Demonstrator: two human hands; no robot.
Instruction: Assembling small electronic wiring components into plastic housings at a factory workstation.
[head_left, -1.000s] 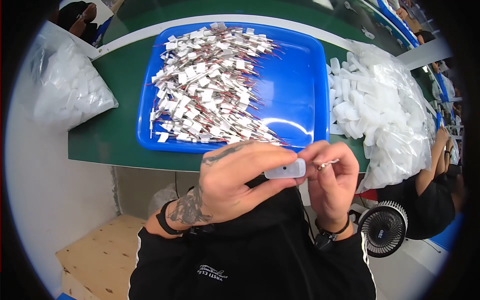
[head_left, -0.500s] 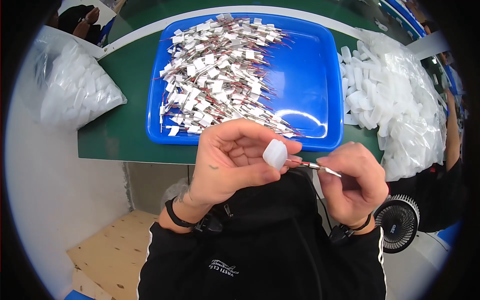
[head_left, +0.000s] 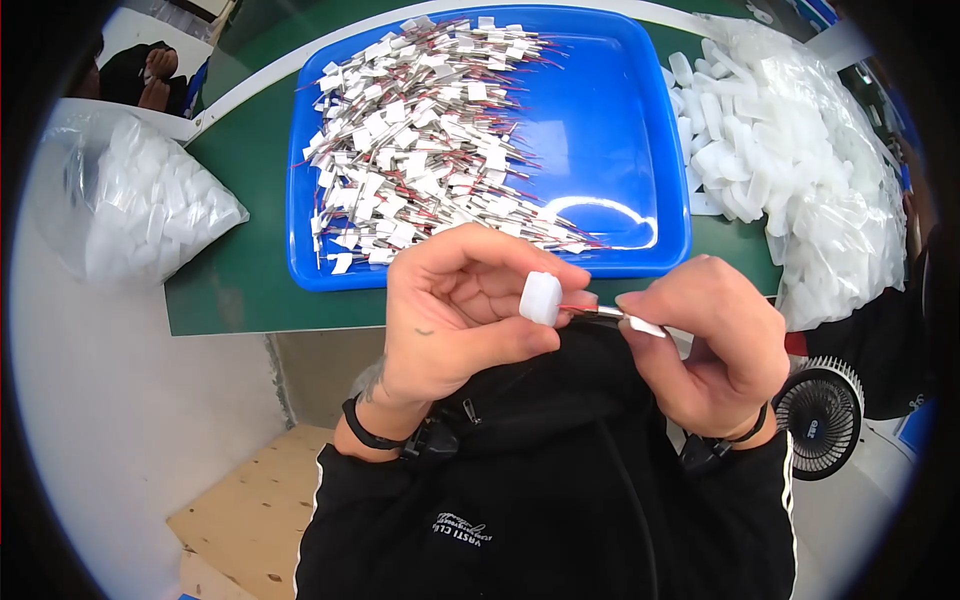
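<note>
In front of my chest, my left hand [head_left: 435,325] pinches a translucent white plastic housing [head_left: 541,298] between thumb and fingers. Just to its right, my right hand [head_left: 715,340] is closed on a slim metal cylinder [head_left: 609,313] with thin red wires and a white label tag [head_left: 646,327]. The red wires [head_left: 575,308] point left and reach the housing's right side. Whether they go inside it, I cannot tell. Beyond my hands, a blue tray [head_left: 668,190] bears a heap of similar tagged metal cylinders [head_left: 420,140] on its left side.
A clear bag of white plastic pieces [head_left: 160,205] sits left of the tray on the green table [head_left: 260,310]. Another opened bag [head_left: 840,190] spills similar pieces [head_left: 735,150] at the right. A small black fan [head_left: 820,418] is beside my right arm. At upper left, another person's hands [head_left: 158,75] show.
The metal cylinder has come slightly closer to the housing, its wires now more level. Both hands keep their grips. The whole view has shifted a little.
</note>
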